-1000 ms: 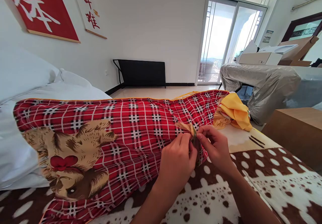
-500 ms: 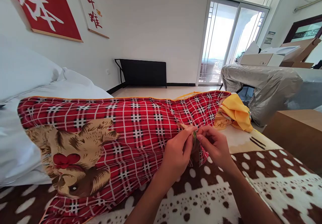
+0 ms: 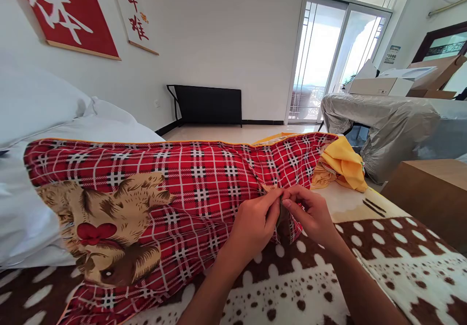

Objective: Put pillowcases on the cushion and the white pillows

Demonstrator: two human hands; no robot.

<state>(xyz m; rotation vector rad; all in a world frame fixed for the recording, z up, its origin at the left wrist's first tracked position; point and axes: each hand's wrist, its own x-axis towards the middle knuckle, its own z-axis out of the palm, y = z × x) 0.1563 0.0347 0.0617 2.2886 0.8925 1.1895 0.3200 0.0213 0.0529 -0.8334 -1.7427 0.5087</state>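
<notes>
The cloth cover (image 3: 200,171) was red plaid, edged in yellow, with a brown animal printed upside down near its left end. It lay wrinkled across the spotted blanket (image 3: 280,286), its right portion gathered into folds.

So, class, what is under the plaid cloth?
The spotted blanket shows at the near edge of the plaid cloth; what lies under the middle is covered and cannot be seen.

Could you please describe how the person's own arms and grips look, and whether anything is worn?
The left grip and right grip are ordinary human hands, ungloved. The left forearm and right forearm are bare, narrowing toward the wrists, with no sleeve, watch or bracelet visible. No ring shows.
</notes>
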